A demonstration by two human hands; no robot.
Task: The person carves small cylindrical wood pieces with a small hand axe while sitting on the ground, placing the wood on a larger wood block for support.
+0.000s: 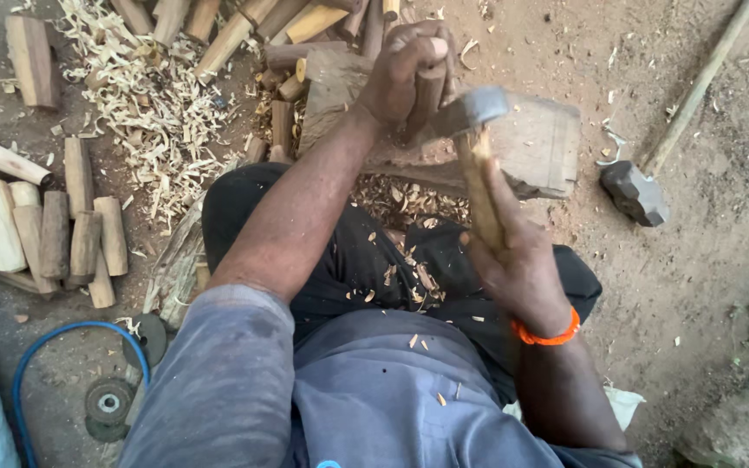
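Head view, woodworking on bare ground. The left hand (pixel 409 74) is clenched around a short peg (pixel 429 87), holding it upright on a slab (pixel 539 143); its long axis runs roughly vertical, top end showing between the fingers (pixel 431 48). The right hand (pixel 517 260) grips the handle of an adze (pixel 477 147), whose grey head lies touching or just beside the peg on its right (actual contact cannot be told). The handle's long axis runs from the head back toward the body. A hammer (pixel 635 192) lies on the ground well to the right; shavings (pixel 145 104) and cut billets (pixel 45 230) lie to the left.
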